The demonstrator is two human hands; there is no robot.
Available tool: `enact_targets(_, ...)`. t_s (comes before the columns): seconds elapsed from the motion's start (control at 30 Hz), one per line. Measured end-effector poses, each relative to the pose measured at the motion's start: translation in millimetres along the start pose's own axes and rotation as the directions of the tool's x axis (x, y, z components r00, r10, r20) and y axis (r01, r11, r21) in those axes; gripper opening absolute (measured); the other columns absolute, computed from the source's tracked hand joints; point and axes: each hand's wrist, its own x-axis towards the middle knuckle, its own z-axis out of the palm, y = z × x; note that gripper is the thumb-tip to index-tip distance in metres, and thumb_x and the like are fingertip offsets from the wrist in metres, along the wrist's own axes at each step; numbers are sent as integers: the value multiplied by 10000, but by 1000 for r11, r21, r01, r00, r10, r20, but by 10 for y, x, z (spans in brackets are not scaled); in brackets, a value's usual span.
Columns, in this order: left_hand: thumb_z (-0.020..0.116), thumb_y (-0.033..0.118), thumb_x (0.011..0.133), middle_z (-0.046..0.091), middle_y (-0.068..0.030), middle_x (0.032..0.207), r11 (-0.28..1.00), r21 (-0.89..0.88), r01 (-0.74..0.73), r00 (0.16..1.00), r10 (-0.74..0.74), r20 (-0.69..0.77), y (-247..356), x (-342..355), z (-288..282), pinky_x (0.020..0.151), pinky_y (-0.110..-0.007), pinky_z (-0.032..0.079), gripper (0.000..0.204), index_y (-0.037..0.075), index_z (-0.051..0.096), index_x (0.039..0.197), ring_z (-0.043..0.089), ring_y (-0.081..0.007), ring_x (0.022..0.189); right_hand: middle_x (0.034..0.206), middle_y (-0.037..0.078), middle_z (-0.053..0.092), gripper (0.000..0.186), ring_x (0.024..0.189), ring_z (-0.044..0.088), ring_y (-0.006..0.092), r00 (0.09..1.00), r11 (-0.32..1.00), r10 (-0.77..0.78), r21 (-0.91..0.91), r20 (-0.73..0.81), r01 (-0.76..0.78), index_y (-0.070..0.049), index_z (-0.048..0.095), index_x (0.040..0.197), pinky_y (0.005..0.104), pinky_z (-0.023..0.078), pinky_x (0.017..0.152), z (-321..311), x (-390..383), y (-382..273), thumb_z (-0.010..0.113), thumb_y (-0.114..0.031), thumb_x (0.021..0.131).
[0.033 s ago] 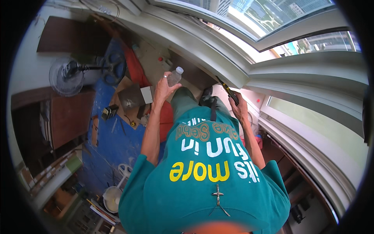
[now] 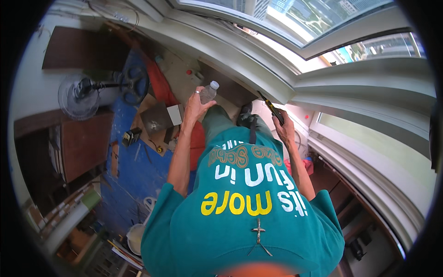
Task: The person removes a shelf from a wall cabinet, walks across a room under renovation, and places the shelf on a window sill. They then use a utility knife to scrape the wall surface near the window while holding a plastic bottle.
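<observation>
A clear plastic bottle (image 2: pixel 208 94) with a pale cap is gripped in my left hand (image 2: pixel 197 105), which wears a ring. My right hand (image 2: pixel 284 124), near the white window sill, is closed on a slim yellow-and-black utility knife (image 2: pixel 271 104). The knife points up and away from me, and the two hands are apart, held out in front of my body. Below them are my legs (image 2: pixel 217 117) in greyish trousers and a dark shoe (image 2: pixel 245 111).
An open window (image 2: pixel 295 25) is ahead and right. On the left are a fan (image 2: pixel 77 96), a brown cabinet (image 2: pixel 85 145), cardboard with a small box (image 2: pixel 174 114) on a blue floor sheet (image 2: pixel 120 194), red material (image 2: pixel 168 94) and a bucket (image 2: pixel 135 237).
My left hand and the bottle sit very slightly lower and to the right in the picture. The surroundings have shifted slightly. Both hands keep their hold.
</observation>
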Motion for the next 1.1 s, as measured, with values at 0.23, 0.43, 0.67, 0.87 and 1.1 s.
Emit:
enact_targets(0.23, 850, 441, 741, 673, -259, 1151, 958, 41, -284, 879, 244, 410, -6, 603, 245, 902, -484, 520, 762, 63, 511, 1308, 635, -448, 1103, 917, 118, 725, 346, 799, 690, 207, 911, 962, 271, 98, -309, -253, -64, 618, 1240, 336, 529, 738, 446, -733, 258, 678, -218, 936)
enact_targets(0.43, 841, 465, 741, 683, -276, 1102, 881, 100, -462, 746, 326, 580, 116, 862, 509, 885, -492, 521, 746, 55, 532, 1282, 641, -453, 1083, 955, 46, 642, 359, 853, 585, 116, 700, 837, 501, 490, -509, -243, -5, 603, 1233, 278, 487, 781, 1324, -1408, 87, 698, -177, 933)
enact_targets(0.67, 821, 457, 777, 672, -260, 1162, 825, 141, -548, 688, 349, 636, 298, 964, 693, 887, -493, 517, 739, 61, 519, 1324, 636, -441, 1108, 932, 74, 593, 346, 855, 567, 169, 593, 722, 645, 640, -482, -265, 6, 583, 1154, 324, 477, 807, 1897, -1602, -92, 717, -181, 895)
enact_targets(0.87, 812, 452, 792, 663, -263, 1183, 805, 73, -589, 671, 437, 599, 343, 966, 857, 900, -492, 512, 776, 67, 486, 1383, 633, -444, 1103, 931, 90, 597, 301, 867, 578, 190, 651, 781, 587, 547, -481, -301, -12, 545, 1118, 344, 477, 811, 1771, -1706, 69, 691, -165, 905)
enact_targets(1.1, 815, 420, 794, 669, -259, 1179, 839, 109, -534, 707, 371, 602, 477, 871, 894, 896, -482, 514, 792, 56, 468, 1405, 645, -435, 1093, 915, 20, 609, 174, 814, 581, 114, 719, 575, 571, 818, -396, -6, -73, 552, 1063, 287, 484, 721, 1930, -774, 600, 637, -67, 911)
